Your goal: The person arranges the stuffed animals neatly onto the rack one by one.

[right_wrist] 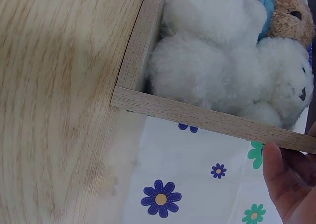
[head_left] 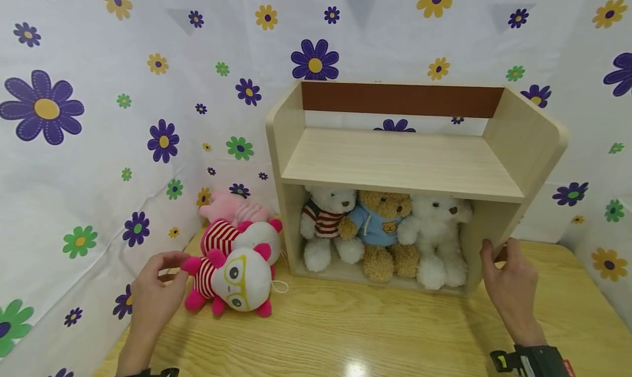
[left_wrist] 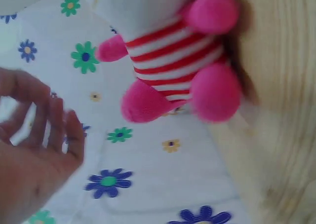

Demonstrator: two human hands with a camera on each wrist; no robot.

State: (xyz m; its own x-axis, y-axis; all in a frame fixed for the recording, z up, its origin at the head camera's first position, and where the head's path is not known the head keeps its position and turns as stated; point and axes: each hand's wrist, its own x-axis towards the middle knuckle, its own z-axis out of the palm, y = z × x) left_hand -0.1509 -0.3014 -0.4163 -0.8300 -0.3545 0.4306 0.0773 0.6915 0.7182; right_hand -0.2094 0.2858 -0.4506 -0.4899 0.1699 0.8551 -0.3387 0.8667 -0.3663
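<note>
In the head view, my left hand (head_left: 160,289) is beside a panda plush (head_left: 247,281) with a striped shirt and yellow glasses. Its loosely bent fingers overlap the plush's pink foot there. From the left wrist, the same hand (left_wrist: 42,145) appears apart from the striped plush (left_wrist: 173,56), holding nothing. My right hand (head_left: 511,286) grips the right side panel of a small wooden shelf (head_left: 405,157), its thumb at the front edge. A bear in a striped sweater (head_left: 328,223), a brown bear in blue (head_left: 377,226) and a white bear (head_left: 439,240) sit side by side in the lower compartment.
Behind the glasses-wearing panda lie another striped panda plush (head_left: 259,237) and a pink plush (head_left: 234,207). Everything stands on a wood-grain table (head_left: 321,333). A white cloth with printed flowers (head_left: 197,91) hangs along the back and sides.
</note>
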